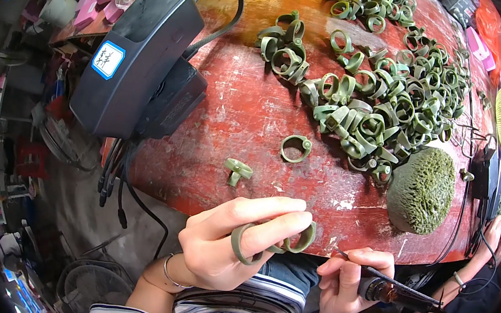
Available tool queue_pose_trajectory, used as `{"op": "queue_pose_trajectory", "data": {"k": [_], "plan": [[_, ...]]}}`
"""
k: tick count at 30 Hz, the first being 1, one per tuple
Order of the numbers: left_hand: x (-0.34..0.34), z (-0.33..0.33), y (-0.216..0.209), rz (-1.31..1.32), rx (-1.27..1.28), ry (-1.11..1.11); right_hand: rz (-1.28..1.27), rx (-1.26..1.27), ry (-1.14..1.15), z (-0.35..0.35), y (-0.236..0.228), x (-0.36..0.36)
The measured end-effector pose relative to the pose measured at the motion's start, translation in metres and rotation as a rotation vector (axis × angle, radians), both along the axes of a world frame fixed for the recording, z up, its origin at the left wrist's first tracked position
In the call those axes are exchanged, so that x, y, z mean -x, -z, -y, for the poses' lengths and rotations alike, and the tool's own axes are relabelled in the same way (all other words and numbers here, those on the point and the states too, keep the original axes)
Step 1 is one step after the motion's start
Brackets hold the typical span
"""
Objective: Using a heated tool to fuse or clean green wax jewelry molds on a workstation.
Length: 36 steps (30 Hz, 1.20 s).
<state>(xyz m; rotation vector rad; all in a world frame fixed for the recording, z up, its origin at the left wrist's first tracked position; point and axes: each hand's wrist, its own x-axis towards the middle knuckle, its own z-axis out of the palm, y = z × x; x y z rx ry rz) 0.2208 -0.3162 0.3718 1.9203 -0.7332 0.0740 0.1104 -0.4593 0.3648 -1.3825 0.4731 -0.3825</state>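
Note:
My left hand [241, 233] is closed around green rings. One band [238, 246] loops about a finger, and another ring [303, 238] shows beyond the fingertips, over the table's near edge. To its right, my right hand [351, 281] is closed on a slim dark pointed tool [374, 272], whose exact kind I cannot make out. A small dark brown bottle [390, 292] sits against the same hand; whether the fingers grip it is unclear. Two single pieces lie ahead of my hands: an upright-looking green ring [294, 149] and a tipped ring [237, 171].
A heap of green rings [388, 104] covers the right of the worn red table [222, 134]. Near it stands a rough green sponge-like block [424, 190]. A black device [143, 62] with cables stands left. Another person's hand [491, 236] is at the right edge.

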Motion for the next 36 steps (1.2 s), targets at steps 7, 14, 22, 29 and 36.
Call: {"op": "queue_pose_trajectory", "data": {"k": [7,14,22,29,36], "plan": [[-0.004,-0.006,0.008,0.188,0.031,0.146,-0.008,0.061,-0.036,-0.017,-0.012,-0.014],[0.003,-0.006,0.003,-0.018,0.098,0.134,0.001,0.013,-0.117,-0.017,-0.013,-0.016],[-0.001,-0.006,-0.001,-0.114,0.105,0.144,0.064,0.038,-0.104,-0.016,-0.007,-0.016],[0.001,-0.003,-0.001,-0.211,0.141,0.127,0.067,0.078,-0.084,-0.013,-0.002,-0.014],[0.001,-0.001,0.001,-0.21,0.156,0.156,0.07,0.09,-0.133,-0.011,-0.003,-0.008]]}}
